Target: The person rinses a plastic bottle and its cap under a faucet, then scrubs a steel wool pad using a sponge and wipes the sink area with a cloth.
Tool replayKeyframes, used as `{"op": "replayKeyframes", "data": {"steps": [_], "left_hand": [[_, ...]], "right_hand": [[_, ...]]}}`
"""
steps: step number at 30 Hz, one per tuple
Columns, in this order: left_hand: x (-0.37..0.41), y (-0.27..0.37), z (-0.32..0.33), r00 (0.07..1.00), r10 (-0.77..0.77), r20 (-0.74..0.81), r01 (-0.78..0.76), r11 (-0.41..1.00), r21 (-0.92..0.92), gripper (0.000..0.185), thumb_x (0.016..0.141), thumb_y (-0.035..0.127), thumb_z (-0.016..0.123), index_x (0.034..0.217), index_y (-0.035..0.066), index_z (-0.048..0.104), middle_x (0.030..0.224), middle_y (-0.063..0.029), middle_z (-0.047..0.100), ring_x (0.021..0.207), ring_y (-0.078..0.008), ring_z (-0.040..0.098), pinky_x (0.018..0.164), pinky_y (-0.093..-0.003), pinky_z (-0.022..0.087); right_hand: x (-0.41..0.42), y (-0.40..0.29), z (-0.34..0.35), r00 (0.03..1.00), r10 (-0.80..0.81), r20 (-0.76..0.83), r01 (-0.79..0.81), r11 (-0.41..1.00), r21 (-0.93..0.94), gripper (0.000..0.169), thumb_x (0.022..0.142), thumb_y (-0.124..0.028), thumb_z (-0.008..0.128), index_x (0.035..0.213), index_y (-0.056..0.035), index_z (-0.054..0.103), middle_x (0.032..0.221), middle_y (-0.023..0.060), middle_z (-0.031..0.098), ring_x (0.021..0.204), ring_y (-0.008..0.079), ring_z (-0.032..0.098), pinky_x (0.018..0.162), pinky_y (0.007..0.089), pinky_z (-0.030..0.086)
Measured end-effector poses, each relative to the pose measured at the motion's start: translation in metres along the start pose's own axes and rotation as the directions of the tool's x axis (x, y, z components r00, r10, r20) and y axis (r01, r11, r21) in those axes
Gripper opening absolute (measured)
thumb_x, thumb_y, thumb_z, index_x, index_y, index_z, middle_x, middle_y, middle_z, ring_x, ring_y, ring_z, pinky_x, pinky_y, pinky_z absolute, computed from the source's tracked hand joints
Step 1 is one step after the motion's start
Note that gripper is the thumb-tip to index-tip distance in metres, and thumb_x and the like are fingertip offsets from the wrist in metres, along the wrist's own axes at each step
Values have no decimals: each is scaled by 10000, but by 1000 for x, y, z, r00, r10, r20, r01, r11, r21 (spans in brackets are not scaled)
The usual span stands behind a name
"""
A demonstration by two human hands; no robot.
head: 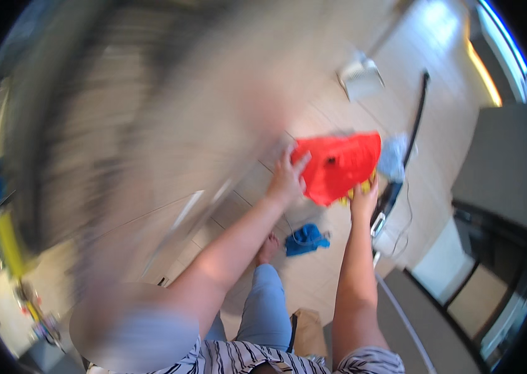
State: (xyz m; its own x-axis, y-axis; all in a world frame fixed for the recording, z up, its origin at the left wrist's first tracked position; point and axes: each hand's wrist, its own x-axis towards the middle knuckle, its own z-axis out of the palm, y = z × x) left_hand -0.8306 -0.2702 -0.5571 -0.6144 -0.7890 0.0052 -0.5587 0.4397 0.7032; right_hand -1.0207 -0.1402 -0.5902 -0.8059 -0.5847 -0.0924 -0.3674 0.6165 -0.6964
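Observation:
Out in front of me I hold up a red bag or piece of red fabric (345, 163) with a small dark mark near its middle. My left hand (289, 175) grips its left edge, thumb and fingers spread over it. At the lower right edge, my right hand (364, 201) holds it along with something yellow (345, 198), mostly hidden behind the red material. Below, a blue cloth or bag (307, 239) lies on the floor near my bare foot (269, 248), a thin cord across it.
A white dustpan (362, 79) lies on the tiled floor (319, 89) farther off. Right of the red material are a pale blue plastic bag (393, 156) and a long black curved bar (415, 121). Grey and black furniture (492, 159) stands at right. The left side is heavily blurred.

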Motion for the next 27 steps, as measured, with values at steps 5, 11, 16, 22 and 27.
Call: {"op": "replayKeyframes", "data": {"steps": [5,11,16,22,27], "left_hand": [[-136,51,-98,993,-105,60,106,994,-16,612,717,30,555,1312,155,490,1431,-203,276,1214,-437,426,992,-469,416],[-312,133,-292,993,66,99,-66,998,1,358,826,187,604,1177,113,587,1409,-143,295,1096,-351,519,924,-390,455],[-445,163,-470,938,-90,-335,51,991,-123,313,772,84,633,1085,74,621,1241,-150,478,1027,-302,569,879,-364,476],[-658,130,-673,261,-73,-963,522,849,77,231,796,-3,615,1021,49,627,998,-89,606,829,-159,590,710,-259,489],[-724,123,-765,97,66,-993,542,833,108,174,810,3,600,978,46,620,980,-79,608,755,-168,574,635,-268,459]], "right_hand": [[-126,-110,-44,844,137,519,-203,977,72,325,863,-73,575,1182,-34,519,989,165,632,724,256,630,629,353,528],[-271,-258,-101,-2,-198,980,664,732,149,203,838,-139,626,988,-2,639,868,129,691,731,205,662,663,338,512],[-388,-474,-152,-361,-404,841,584,605,541,135,816,-97,649,934,-42,683,864,135,662,767,250,642,681,327,501],[-558,-642,-96,-451,-634,628,609,296,736,87,828,-95,639,863,-17,656,810,125,639,756,250,619,683,324,483],[-736,-746,59,-580,-798,163,609,-292,738,161,822,-134,591,965,-66,619,932,119,591,907,294,578,789,384,482]]}}
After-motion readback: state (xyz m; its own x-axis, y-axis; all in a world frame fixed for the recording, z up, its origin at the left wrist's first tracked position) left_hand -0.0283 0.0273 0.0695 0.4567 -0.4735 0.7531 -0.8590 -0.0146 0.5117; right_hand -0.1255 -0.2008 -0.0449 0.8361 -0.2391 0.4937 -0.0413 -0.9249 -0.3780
